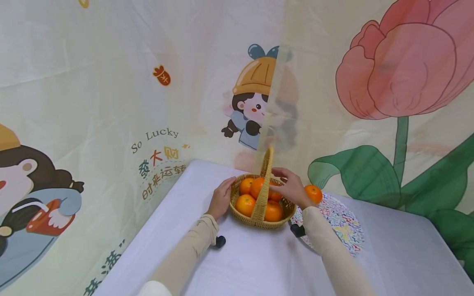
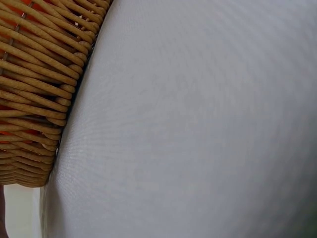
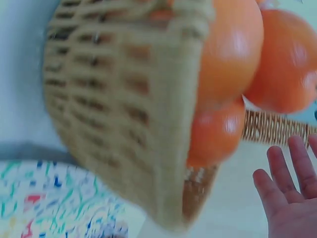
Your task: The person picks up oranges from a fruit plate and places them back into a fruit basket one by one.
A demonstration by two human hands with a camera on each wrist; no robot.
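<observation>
A wicker basket (image 1: 238, 218) with a tall arched handle holds several oranges (image 1: 245, 204). At its left side my left hand (image 1: 221, 197) rests with extended fingers against the rim. My right hand (image 1: 292, 189) is over the basket's right side, its fingers pointing left beside the handle and thumb near an orange. In the right wrist view, this hand's fingers (image 3: 283, 173) are spread and fairly straight, with nothing in them. The left wrist view shows mostly the basket's woven side (image 2: 34, 84), with orange showing through the gaps; the left hand is nearly out of that view.
A round plate (image 1: 342, 222) with a multicoloured pattern lies right of the basket, partly under my right forearm. Another orange (image 1: 313, 194) sits at its back edge. A white cloth (image 1: 252, 263) covers the table, and printed curtains (image 1: 207, 74) hang behind.
</observation>
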